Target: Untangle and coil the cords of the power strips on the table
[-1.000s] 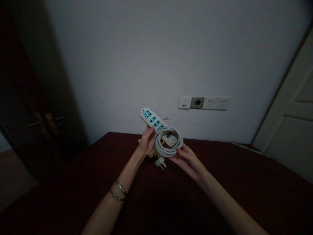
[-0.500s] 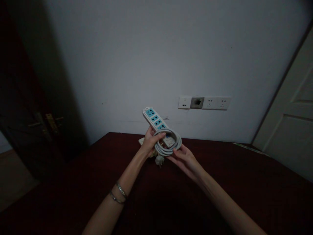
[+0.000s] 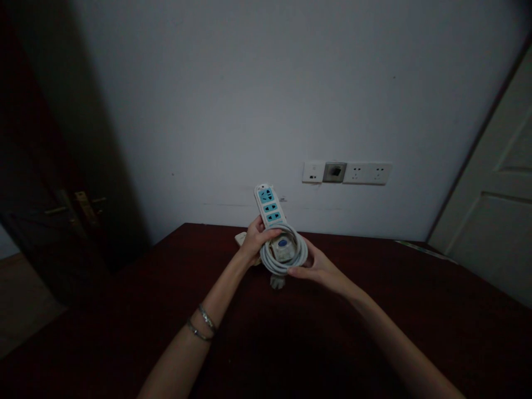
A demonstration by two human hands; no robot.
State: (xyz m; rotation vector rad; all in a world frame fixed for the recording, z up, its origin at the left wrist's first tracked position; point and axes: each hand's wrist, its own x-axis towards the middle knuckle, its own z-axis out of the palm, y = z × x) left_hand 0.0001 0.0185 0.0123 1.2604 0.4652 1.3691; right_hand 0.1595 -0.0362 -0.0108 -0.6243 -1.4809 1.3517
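A white power strip (image 3: 270, 208) with blue sockets is held up over a dark red table (image 3: 374, 321). Its grey cable (image 3: 286, 260) is coiled in loops around the strip's lower end, and the plug (image 3: 277, 282) hangs below the coil. My left hand (image 3: 254, 239) is closed around the strip and the coil's left side. My right hand (image 3: 318, 267) pinches the coil's lower right side between thumb and fingers. Two bracelets (image 3: 200, 326) sit on my left forearm.
A row of wall sockets (image 3: 347, 173) is set in the pale wall behind the table. A dark door with a brass handle (image 3: 85, 206) stands at the left. A white door (image 3: 494, 210) is at the right. A small pale object (image 3: 240, 238) lies on the table behind my left hand.
The power strip has turned from slanting left to nearly upright. The coil has tightened around it, and both hands have drawn closer together on it.
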